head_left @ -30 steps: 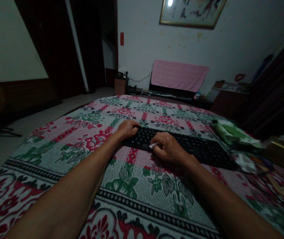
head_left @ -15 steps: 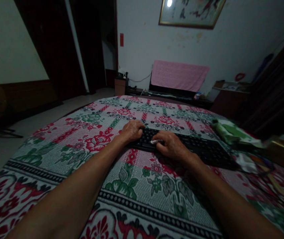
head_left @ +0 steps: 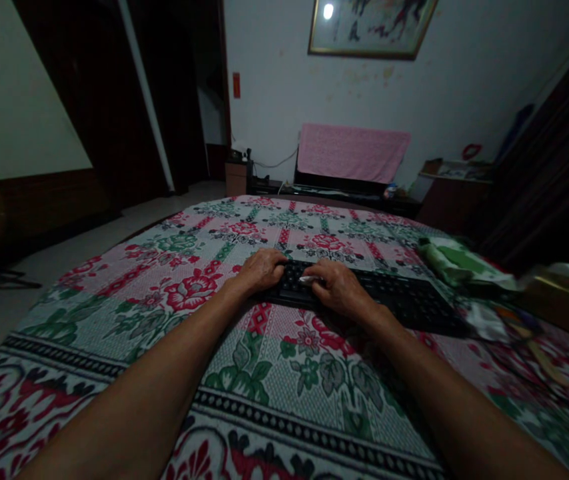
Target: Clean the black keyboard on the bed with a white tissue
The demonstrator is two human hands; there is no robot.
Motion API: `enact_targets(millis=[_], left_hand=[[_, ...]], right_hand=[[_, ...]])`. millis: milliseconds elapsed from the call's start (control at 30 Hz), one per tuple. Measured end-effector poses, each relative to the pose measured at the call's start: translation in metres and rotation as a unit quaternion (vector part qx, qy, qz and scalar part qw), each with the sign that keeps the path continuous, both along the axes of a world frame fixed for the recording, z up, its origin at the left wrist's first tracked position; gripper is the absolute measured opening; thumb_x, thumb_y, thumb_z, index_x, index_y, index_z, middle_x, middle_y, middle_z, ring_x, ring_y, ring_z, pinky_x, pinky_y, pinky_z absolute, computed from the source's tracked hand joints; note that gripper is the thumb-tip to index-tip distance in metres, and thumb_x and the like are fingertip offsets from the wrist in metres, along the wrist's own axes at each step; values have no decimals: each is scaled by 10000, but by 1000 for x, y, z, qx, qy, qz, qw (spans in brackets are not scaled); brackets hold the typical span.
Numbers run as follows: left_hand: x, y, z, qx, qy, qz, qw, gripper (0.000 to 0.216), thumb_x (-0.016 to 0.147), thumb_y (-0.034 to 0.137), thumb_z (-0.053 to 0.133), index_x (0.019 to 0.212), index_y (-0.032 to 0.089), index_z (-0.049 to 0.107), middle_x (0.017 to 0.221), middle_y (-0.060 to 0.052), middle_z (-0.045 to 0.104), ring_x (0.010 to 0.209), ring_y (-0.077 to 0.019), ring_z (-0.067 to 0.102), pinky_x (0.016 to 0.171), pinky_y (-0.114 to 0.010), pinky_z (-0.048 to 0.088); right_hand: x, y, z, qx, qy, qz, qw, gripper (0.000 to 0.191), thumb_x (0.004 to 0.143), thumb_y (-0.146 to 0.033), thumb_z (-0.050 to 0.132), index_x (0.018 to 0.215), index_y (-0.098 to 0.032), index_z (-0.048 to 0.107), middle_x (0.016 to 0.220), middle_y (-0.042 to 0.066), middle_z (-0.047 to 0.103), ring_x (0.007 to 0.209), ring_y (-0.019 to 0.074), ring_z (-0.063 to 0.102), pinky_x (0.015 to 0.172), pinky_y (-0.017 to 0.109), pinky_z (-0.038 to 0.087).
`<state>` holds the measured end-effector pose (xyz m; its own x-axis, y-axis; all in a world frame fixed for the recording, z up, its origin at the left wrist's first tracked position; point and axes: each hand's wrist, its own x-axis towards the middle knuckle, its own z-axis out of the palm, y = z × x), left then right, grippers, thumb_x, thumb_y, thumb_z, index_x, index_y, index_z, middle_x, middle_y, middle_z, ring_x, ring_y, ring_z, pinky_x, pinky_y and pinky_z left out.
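Note:
A black keyboard [head_left: 409, 299] lies on the flowered cloth [head_left: 244, 347], slanting down to the right. My left hand [head_left: 263, 268] is closed over its left end, with the fingertips on the far edge. Over the keys in the left half, my right hand [head_left: 337, 285] pinches a small white wad of tissue [head_left: 307, 280]. Most of that wad is hidden by the fingers, which are at the keys. The keyboard's middle is partly covered by my right hand and wrist.
To the right lie a green and white tissue pack [head_left: 464, 263], a crumpled white piece [head_left: 487, 323], a brown box [head_left: 564, 300] and dark cables. At the far wall, a pink towel [head_left: 352, 152] hangs over a dark screen, and a low cabinet [head_left: 452, 193] stands right of it.
My right hand has shifted slightly over the keys with the tissue. My left hand stays on the keyboard's left end. The whole view has turned a little to the right.

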<state>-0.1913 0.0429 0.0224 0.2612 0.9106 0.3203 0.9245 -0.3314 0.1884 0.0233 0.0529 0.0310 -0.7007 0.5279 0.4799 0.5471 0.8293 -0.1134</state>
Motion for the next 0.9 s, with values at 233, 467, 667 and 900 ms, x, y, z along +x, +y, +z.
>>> enact_targets(millis=[233, 467, 667, 900], left_hand=[[7, -7, 7, 26, -95, -58, 993, 370, 737, 181, 502, 1058, 218, 682, 1091, -24, 675, 1064, -196, 584, 982, -306, 421], [30, -14, 17, -66, -346, -106, 930, 252, 765, 354, 569, 868, 154, 682, 804, -12, 691, 728, -131, 620, 664, -221, 484], [28, -8, 14, -76, -370, -64, 924, 242, 729, 323, 587, 845, 136, 686, 744, -8, 677, 676, -126, 599, 614, -213, 468], [30, -17, 19, -42, -107, -71, 991, 307, 777, 178, 493, 984, 201, 719, 852, -31, 678, 769, -149, 598, 739, -252, 449]], right_hand=[[0, 5, 0, -53, 123, -29, 991, 199, 785, -142, 515, 935, -199, 632, 866, 28, 669, 776, 159, 600, 718, 273, 429], [-5, 4, 1, -139, 214, -55, 965, 135, 785, -236, 538, 886, -184, 611, 760, 9, 653, 667, 141, 591, 623, 249, 423], [4, 2, 6, -100, 161, -42, 981, 173, 804, -218, 511, 943, -193, 611, 826, 25, 667, 748, 160, 612, 702, 279, 455], [39, -1, 5, -48, 51, -109, 992, 305, 805, -331, 557, 1070, -188, 604, 1107, 103, 626, 1025, 251, 571, 903, 407, 429]])
